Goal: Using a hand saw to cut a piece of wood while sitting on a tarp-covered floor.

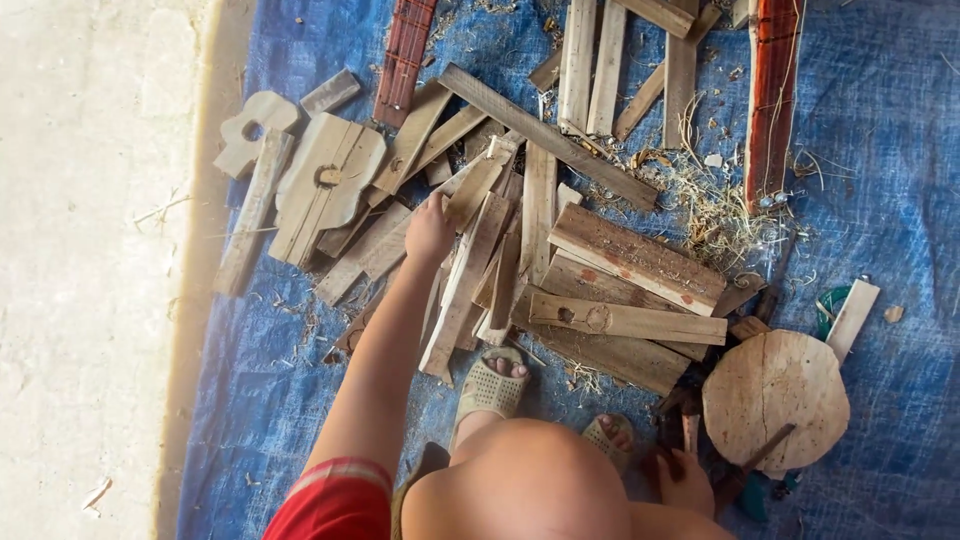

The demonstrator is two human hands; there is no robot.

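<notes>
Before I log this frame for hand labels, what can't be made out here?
- Head view: the left hand fingers are hidden behind the hand's back and the wood strips; grip unclear.
- The right hand is partly covered by the knee; the dark object under it is unclear.
- The red-brown plank is cut off by the top edge.

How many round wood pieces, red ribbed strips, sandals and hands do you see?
Round wood slab: 1
Red ribbed strips: 2
Sandals: 2
Hands, left hand on the scrap wood pile, right hand by the slab: 2
Total: 7
</notes>
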